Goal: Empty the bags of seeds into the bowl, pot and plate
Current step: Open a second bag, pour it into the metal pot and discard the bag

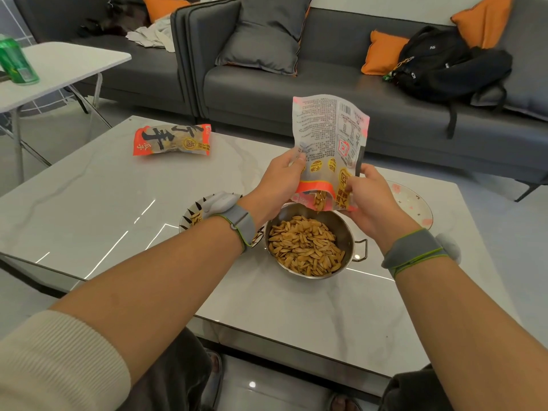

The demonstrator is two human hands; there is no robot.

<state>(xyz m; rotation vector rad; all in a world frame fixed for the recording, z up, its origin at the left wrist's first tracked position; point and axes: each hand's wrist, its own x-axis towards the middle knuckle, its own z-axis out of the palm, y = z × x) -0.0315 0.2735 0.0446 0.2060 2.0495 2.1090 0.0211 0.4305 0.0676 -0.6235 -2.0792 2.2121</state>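
Note:
A pink and white seed bag (329, 143) hangs upside down over the steel pot (347, 229), its open mouth at the bottom with seeds dropping out. My left hand (278, 185) grips the bag's left edge and my right hand (370, 200) pinches its lower right corner. The pot holds a heap of tan seeds (305, 247). A patterned bowl (189, 218) with some seeds sits left of the pot, mostly hidden by my left wrist. A floral plate (415, 203) lies to the right behind my right hand. A sealed red seed bag (172, 140) lies flat at the table's far left.
The marble coffee table (118, 203) carries everything. A grey sofa (296, 84) with cushions and a black backpack (444, 63) stands behind it. A white folding table (59, 63) with a green can (16, 60) stands at the far left.

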